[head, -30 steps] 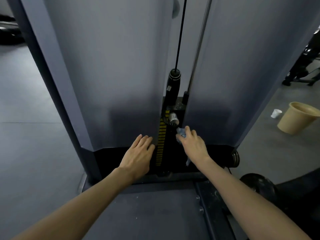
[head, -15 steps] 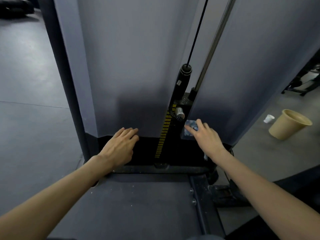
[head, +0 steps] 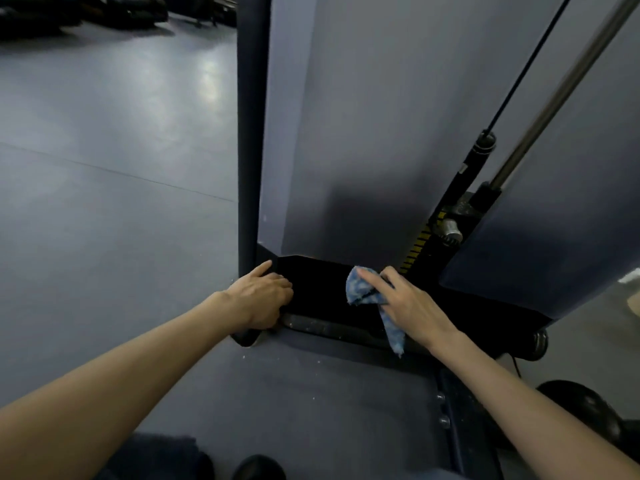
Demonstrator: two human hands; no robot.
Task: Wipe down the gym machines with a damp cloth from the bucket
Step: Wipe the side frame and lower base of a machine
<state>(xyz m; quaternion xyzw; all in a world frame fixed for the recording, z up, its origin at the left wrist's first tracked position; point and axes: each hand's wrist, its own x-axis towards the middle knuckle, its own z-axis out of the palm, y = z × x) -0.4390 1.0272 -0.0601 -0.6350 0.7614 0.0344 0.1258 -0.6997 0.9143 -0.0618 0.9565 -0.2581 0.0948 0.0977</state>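
The gym machine has tall grey shroud panels (head: pixel 363 133) over a black lower panel (head: pixel 318 285). My right hand (head: pixel 408 306) holds a blue cloth (head: pixel 363 289) against that black panel, index finger stretched over it, with a tail of cloth hanging below the palm. My left hand (head: pixel 259 296) is at the panel's left corner beside the dark upright post (head: pixel 251 133), fingers bent round the corner edge and index finger pointing up. Only a tan sliver of the bucket (head: pixel 634 303) shows at the right edge.
A black cable, a steel guide rod (head: pixel 561 98) and a yellow-marked weight stack with a selector pin (head: pixel 450 228) sit in the gap between the shrouds. A grey base plate (head: pixel 311 393) lies before me, with dark weights (head: pixel 588 414) at lower right. Open grey floor lies left.
My view has swung left. My right hand with the cloth moved left from the weight stack onto the black panel. My left hand slid left to the panel's corner and its fingers bent.
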